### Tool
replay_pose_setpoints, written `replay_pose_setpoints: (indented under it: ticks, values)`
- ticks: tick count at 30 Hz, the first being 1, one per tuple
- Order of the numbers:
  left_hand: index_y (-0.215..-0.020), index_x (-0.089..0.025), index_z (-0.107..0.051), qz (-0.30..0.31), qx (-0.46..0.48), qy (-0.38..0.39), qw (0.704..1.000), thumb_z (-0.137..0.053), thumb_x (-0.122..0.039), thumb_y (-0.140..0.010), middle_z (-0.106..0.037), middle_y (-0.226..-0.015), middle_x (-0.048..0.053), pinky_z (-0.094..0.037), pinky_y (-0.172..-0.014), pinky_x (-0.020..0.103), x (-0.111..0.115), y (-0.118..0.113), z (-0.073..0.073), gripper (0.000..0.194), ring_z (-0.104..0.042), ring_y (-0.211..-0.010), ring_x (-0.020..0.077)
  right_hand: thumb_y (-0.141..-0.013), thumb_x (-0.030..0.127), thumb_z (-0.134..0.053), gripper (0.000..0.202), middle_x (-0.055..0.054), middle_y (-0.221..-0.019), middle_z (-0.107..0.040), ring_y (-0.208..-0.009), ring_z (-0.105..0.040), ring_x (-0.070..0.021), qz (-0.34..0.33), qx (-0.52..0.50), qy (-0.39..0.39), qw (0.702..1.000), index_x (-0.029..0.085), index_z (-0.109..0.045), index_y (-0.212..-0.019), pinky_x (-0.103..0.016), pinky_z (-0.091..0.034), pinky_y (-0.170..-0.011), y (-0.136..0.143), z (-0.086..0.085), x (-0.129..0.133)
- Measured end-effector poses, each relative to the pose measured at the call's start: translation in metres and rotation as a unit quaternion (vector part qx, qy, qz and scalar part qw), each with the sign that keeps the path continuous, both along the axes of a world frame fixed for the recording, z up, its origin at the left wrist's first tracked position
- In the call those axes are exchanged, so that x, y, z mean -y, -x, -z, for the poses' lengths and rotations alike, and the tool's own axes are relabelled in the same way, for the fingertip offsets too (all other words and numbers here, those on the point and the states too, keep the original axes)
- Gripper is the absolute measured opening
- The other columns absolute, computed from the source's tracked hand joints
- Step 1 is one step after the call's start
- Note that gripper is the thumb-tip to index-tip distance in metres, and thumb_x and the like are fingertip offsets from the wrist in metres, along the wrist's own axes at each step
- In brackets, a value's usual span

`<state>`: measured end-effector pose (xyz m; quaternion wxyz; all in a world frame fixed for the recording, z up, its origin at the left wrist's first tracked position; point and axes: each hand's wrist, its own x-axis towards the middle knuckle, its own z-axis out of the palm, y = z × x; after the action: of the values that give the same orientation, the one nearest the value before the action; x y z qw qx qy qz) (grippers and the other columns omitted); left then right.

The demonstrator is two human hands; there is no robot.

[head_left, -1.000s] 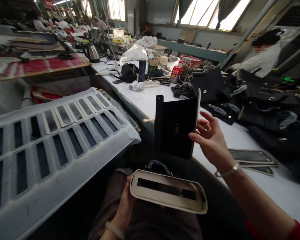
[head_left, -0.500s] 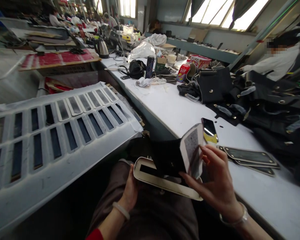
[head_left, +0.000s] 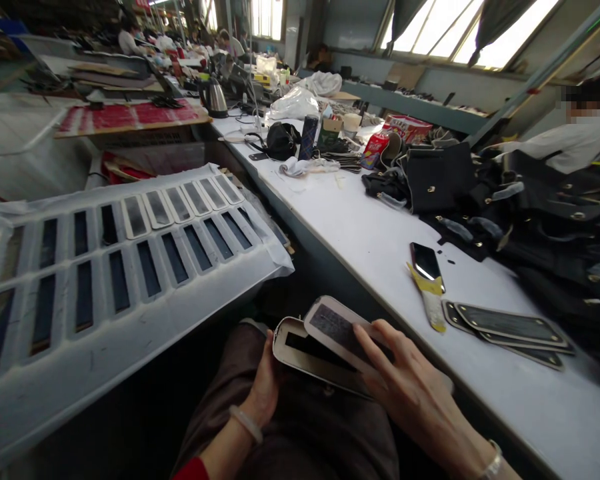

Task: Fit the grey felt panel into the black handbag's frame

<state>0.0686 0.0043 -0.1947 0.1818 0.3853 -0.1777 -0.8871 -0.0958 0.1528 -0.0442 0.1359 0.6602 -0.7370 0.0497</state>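
On my lap my left hand (head_left: 266,383) grips the left end of a cream rounded frame piece (head_left: 300,348) with a long dark slot. A second pale piece (head_left: 336,327) with a grey-black panel lies flat on top of it, and my right hand (head_left: 414,393) presses down on it with the fingers spread. Both hands sit just below the near edge of the white worktable (head_left: 360,233).
A tilted white board (head_left: 130,267) with rows of dark strips fills the left. The worktable holds a phone (head_left: 425,261), a yellow tool (head_left: 429,297), flat dark plates (head_left: 505,327), black bags (head_left: 530,213), a can and bottles. A person in white (head_left: 565,143) sits far right.
My right hand has brought the black panel piece down from upright in the air and laid it flat over the cream frame. The view has tipped lower.
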Motion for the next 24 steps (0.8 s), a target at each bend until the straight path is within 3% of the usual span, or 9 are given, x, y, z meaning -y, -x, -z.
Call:
replay_pose_setpoints:
  ticks: [5,9,13,17,21,24]
  values:
    - [-0.129,-0.021,-0.059,0.009,-0.031,-0.016,0.999,-0.05,-0.071,-0.081,-0.069,-0.121,0.007,-0.041,-0.102,0.041,0.0,0.001,0.0,0.069,-0.052,-0.124,0.0311,-0.078,0.007,-0.057,0.067,-0.018,-0.134,-0.042,-0.112,-0.052,-0.0305,-0.039,0.055,-0.073,0.995,0.015,-0.041,-0.142,-0.047,-0.055,-0.093,-0.007,0.001,0.019]
    - [-0.13,-0.019,-0.059,0.01,-0.037,-0.006,0.999,-0.05,-0.069,-0.083,-0.069,-0.121,0.008,-0.039,-0.105,0.041,0.002,0.001,-0.002,0.069,-0.051,-0.125,0.0318,-0.071,0.006,-0.058,0.077,-0.014,-0.138,-0.043,-0.12,-0.051,-0.0289,-0.063,0.153,-0.16,0.973,0.02,-0.04,-0.144,-0.044,-0.05,-0.102,-0.008,0.0,0.027]
    - [-0.129,-0.018,-0.059,0.019,-0.04,-0.014,0.999,-0.05,-0.069,-0.083,-0.069,-0.12,0.009,-0.039,-0.104,0.042,0.002,0.0,0.001,0.07,-0.051,-0.126,0.0321,-0.079,0.017,-0.061,0.074,-0.012,-0.144,-0.041,-0.128,-0.047,-0.0286,-0.042,0.184,-0.233,0.954,0.023,-0.036,-0.148,-0.044,-0.046,-0.107,-0.007,-0.002,0.027]
    - [-0.133,-0.022,-0.056,0.019,-0.045,-0.002,0.999,-0.047,-0.069,-0.084,-0.065,-0.129,0.007,-0.038,-0.105,0.042,0.002,0.0,0.003,0.069,-0.05,-0.128,0.0312,-0.089,0.028,-0.057,0.063,-0.013,-0.149,-0.037,-0.132,-0.043,-0.0296,-0.004,0.174,-0.247,0.953,0.023,-0.036,-0.149,-0.047,-0.043,-0.11,-0.009,0.0,0.028]
    - [-0.136,-0.022,-0.053,0.026,-0.059,-0.009,0.998,-0.046,-0.069,-0.085,-0.064,-0.13,0.007,-0.04,-0.103,0.041,0.002,0.001,0.001,0.069,-0.049,-0.128,0.0315,-0.098,0.033,-0.043,0.05,-0.007,-0.151,-0.037,-0.138,-0.037,-0.0233,-0.022,0.196,-0.255,0.946,0.029,-0.037,-0.148,-0.046,-0.038,-0.114,-0.005,0.003,0.03]
    - [-0.136,-0.021,-0.052,0.019,-0.047,0.004,0.999,-0.046,-0.068,-0.085,-0.063,-0.131,0.008,-0.042,-0.099,0.042,0.002,0.002,0.0,0.069,-0.049,-0.127,0.0324,-0.099,0.033,-0.043,0.047,-0.002,-0.149,-0.04,-0.138,-0.035,-0.0216,-0.027,0.188,-0.258,0.947,0.034,-0.038,-0.146,-0.054,-0.031,-0.116,-0.002,0.008,0.034]
